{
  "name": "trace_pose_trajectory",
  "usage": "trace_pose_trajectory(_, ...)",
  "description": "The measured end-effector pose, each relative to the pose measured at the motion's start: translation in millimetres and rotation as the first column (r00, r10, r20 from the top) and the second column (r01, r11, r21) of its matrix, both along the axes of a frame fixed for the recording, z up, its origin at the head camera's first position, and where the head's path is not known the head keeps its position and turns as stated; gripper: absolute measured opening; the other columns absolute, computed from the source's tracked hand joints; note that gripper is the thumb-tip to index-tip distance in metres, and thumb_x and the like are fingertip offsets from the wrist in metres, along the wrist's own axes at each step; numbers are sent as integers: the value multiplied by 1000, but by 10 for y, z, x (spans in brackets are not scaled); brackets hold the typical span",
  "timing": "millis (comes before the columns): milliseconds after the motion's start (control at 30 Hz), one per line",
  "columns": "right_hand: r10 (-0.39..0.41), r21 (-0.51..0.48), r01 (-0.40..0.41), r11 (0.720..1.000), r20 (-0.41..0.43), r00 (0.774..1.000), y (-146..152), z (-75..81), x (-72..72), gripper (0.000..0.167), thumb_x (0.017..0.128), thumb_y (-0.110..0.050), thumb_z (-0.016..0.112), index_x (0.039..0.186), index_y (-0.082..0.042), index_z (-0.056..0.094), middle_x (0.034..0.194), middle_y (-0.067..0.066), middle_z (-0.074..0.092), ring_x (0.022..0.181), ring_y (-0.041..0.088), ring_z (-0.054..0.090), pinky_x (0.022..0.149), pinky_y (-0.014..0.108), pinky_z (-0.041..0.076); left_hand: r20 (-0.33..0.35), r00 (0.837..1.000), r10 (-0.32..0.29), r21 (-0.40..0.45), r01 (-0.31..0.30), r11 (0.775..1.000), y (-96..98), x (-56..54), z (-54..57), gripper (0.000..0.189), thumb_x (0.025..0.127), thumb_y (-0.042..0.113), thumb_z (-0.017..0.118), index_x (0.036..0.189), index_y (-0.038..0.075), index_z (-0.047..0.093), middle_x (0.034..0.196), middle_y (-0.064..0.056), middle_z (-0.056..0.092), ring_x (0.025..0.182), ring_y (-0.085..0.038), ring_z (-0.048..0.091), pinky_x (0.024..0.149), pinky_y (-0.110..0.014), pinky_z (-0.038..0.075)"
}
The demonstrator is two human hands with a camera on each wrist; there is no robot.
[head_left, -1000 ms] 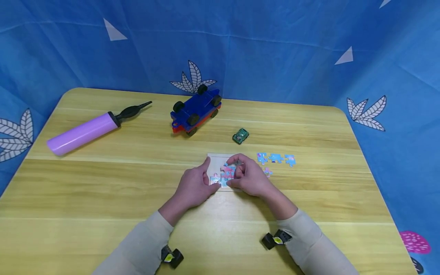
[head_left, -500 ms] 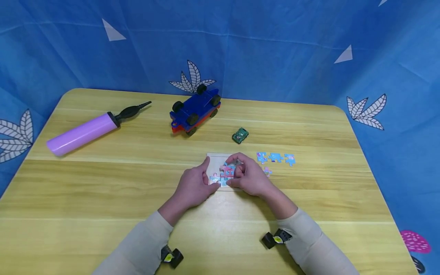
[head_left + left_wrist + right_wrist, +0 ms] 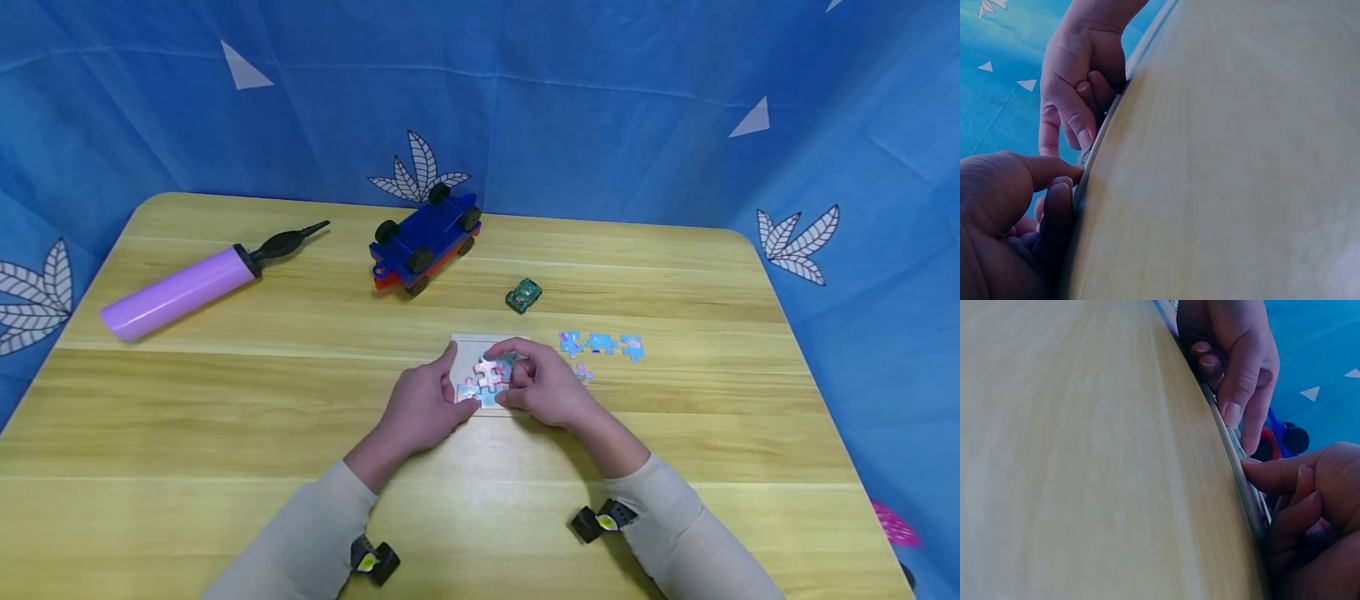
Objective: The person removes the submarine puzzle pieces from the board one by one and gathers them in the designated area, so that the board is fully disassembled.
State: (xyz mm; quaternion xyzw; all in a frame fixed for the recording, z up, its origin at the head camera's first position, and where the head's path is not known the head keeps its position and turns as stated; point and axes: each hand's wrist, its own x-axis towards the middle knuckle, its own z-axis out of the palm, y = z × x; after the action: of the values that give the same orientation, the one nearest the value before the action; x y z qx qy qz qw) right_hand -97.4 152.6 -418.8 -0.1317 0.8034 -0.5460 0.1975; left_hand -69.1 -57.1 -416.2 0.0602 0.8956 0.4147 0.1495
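Note:
In the head view a pale square puzzle board (image 3: 465, 358) lies mid-table with several jigsaw pieces on its lower part. My left hand (image 3: 422, 406) holds the board's left side, index finger along the edge and thumb at the bottom row. On the right, my right hand (image 3: 546, 385) has its index fingertip and thumb around a pink-and-white jigsaw piece (image 3: 489, 372), which looks slightly tilted. That hand hides the board's right side. Both wrist views show the left hand (image 3: 997, 219) and right hand (image 3: 1329, 506) at the board's edge; the pieces are barely visible there.
Right of the board lie several loose jigsaw pieces (image 3: 601, 343). Behind it are a small green toy car (image 3: 523, 295) and an upturned blue-and-red toy vehicle (image 3: 427, 237). A purple hand pump (image 3: 180, 292) lies at left. A blue patterned cloth (image 3: 600, 125) hangs behind the table.
The pink-and-white piece has shifted slightly left and tilted, now catching the light. My right index finger has moved left with it. The left hand stays in place.

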Motion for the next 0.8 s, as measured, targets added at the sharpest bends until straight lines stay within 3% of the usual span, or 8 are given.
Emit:
trace_pose_trajectory(267, -8, 76, 9, 997, -16, 1000, -13, 23, 5, 41, 80, 4, 78, 118, -4, 66, 58, -2, 41, 52, 12, 39, 64, 31, 42, 15, 1000, 2, -1, -2, 1000, -2, 3, 20, 91, 84, 28, 82, 154, -1, 32, 66, 2, 53, 55, -15, 48, 54, -32, 38)
trace_pose_trajectory(433, -17, 115, 19, 993, -19, 1000, -26, 23, 4, 32, 81, 1, 78, 111, -6, 68, 56, -2, 42, 51, 13, 39, 62, 33, 41, 12, 1000, 5, 2, -5, 1000, -3, 2, 12, 91, 83, 28, 83, 154, -1, 32, 66, 2, 54, 56, -15, 48, 55, -33, 39)
trace_pose_trajectory(800, -6, 128, 10, 992, -32, 999, -26, 14, 1, 30, 82, -3, 80, 110, -7, 68, 56, -3, 41, 50, 12, 39, 62, 33, 41, 2, 1000, 0, 8, 0, 1000, -8, 2, -9, 91, 84, 28, 82, 154, -2, 32, 66, 2, 53, 55, -14, 47, 54, -32, 38)
